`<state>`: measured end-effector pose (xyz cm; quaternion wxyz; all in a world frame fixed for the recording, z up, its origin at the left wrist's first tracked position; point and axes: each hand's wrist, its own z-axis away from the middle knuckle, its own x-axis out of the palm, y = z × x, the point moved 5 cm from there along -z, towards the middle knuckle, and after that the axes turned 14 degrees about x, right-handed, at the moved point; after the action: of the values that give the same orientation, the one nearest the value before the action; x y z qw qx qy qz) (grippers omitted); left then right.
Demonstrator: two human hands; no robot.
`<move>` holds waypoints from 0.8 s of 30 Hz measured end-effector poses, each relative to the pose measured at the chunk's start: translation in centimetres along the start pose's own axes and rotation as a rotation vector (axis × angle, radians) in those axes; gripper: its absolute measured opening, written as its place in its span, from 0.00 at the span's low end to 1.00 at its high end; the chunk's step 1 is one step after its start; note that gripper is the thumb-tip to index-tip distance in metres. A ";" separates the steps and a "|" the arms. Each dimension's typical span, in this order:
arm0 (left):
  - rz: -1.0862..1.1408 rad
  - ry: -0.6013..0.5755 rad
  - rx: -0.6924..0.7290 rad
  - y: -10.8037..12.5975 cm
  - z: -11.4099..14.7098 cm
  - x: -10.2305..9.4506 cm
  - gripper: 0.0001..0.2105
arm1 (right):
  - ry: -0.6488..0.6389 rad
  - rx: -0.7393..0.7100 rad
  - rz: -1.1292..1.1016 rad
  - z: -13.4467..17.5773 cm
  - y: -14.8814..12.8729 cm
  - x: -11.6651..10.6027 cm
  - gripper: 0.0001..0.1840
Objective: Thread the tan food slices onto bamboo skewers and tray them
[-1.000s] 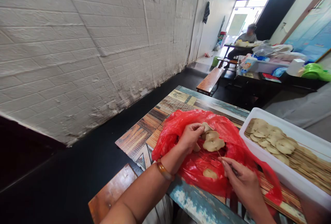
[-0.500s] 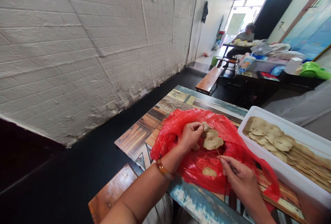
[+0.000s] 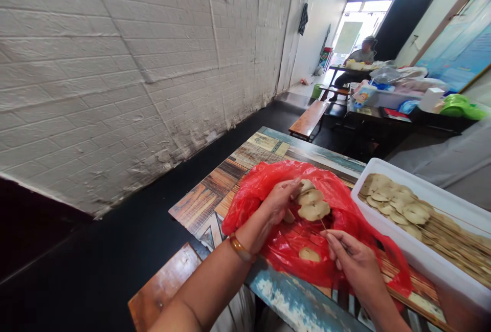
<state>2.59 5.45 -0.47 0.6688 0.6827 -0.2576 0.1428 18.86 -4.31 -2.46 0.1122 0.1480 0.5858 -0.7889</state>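
My right hand [image 3: 353, 255] pinches the lower end of a thin wooden skewer [image 3: 324, 224] between thumb and fingers. On the skewer's upper part sit a few flat, round beige slices [image 3: 313, 210], overlapping one another. My left hand [image 3: 282, 200], with an amber bangle on the wrist, is closed at the topmost slice; its fingertips are partly hidden. Both hands are over an opened red plastic bag [image 3: 264, 178]. Inside it, a loose beige slice [image 3: 309, 254] lies below the skewered ones.
To the right, a white tub [image 3: 433, 271] holds many slice-laden skewers [image 3: 448, 229]. The bag rests on a patterned wooden table [image 3: 203, 194]. Benches [image 3: 309, 117] stand beyond and at lower left. A person [image 3: 362, 56] sits at a far table; a white brick wall runs along the left.
My left hand has shifted slightly at the top slice, its fingers turning toward the back of the stack. The skewer and slices have moved a little left; the right hand keeps its pinch.
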 end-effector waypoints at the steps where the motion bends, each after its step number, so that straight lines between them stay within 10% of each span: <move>1: 0.036 -0.021 -0.008 0.0 0.1 0.1 0.20 | -0.003 0.002 -0.015 0.0 -0.1 0.1 0.21; 10: 0.298 -0.231 -0.122 -0.3 1.4 2.5 0.19 | 0.066 -0.023 -0.109 0.2 -1.0 0.1 0.18; 24: 0.206 -0.143 -0.134 -1.8 1.7 2.5 0.20 | 0.076 -0.034 -0.095 -0.2 -0.9 0.7 0.19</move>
<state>5.41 3.28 -0.78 0.6745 0.6149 -0.3823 0.1443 17.94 -3.84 -1.96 0.0549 0.1481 0.6092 -0.7771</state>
